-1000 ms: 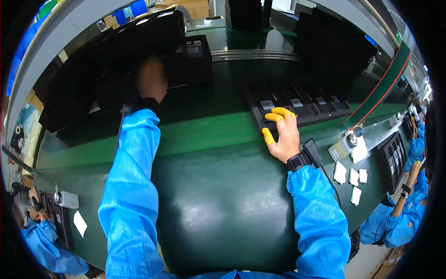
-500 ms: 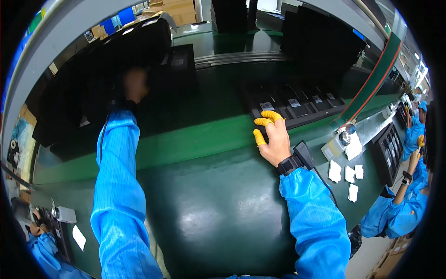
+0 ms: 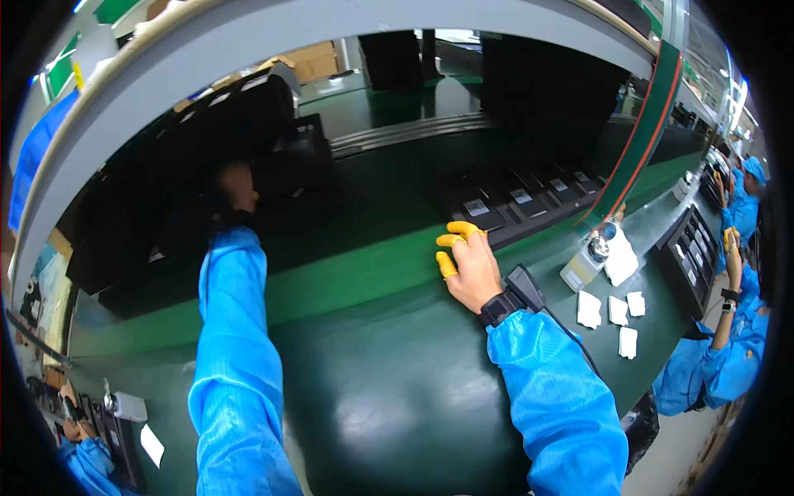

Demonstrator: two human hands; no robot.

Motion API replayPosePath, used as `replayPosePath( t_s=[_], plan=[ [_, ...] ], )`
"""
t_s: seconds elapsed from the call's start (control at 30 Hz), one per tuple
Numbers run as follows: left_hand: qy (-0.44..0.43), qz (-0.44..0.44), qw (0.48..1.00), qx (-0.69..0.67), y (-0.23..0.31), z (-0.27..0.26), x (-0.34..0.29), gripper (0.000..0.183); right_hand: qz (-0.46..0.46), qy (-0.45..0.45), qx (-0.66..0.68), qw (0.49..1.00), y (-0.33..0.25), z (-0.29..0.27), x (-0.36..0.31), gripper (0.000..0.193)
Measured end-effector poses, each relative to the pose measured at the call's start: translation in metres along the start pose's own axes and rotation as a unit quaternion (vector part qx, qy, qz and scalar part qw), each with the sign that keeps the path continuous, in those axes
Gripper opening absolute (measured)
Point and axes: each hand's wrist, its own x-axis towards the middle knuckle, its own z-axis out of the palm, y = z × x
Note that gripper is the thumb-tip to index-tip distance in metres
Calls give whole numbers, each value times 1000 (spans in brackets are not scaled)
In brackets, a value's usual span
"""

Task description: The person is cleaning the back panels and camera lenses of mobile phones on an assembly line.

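My right hand [image 3: 471,273] has yellow finger covers on several fingertips. Its fingers are apart and slightly bent, at the near left corner of a black tray [image 3: 529,235]. In that tray lies a row of flat black devices [image 3: 490,217] with small pale labels. On the left, my left hand [image 3: 238,187] reaches into deep shade beside large dark stacked shapes [image 3: 165,165]. Its fingers are blurred and dark, so whether it holds anything is hidden. Both arms wear blue sleeves, and a black band with a small box sits on the right wrist.
A green bench [image 3: 389,372] runs below a grey overhead frame [image 3: 331,21]. To the right stand a dispenser bottle [image 3: 585,263], white scraps [image 3: 618,311] and another black tray [image 3: 691,256]. Co-workers in blue sit at right [image 3: 718,364] and far left [image 3: 85,457].
The whole view has shifted slightly. My right hand has slid a little left along the tray's near edge. My left hand has drawn slightly nearer within the shade.
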Motion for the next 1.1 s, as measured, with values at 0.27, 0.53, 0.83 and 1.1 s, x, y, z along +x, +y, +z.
replayPosePath(
  t_s=[0.27,0.53,0.83,1.1],
  plan=[
    [50,66,991,-108,-37,-44,-3,46,31,-30,14,999,-2,-7,3,20],
    [73,113,988,-75,-39,-132,-74,35,23,-9,30,999,3,2,-1,21],
    [20,330,938,-106,-26,-212,-284,33,-8,93,67,993,-2,-31,22,22],
    [-99,353,912,-186,9,-260,-397,37,84,-29,124,988,-72,-145,7,24]
  ],
)
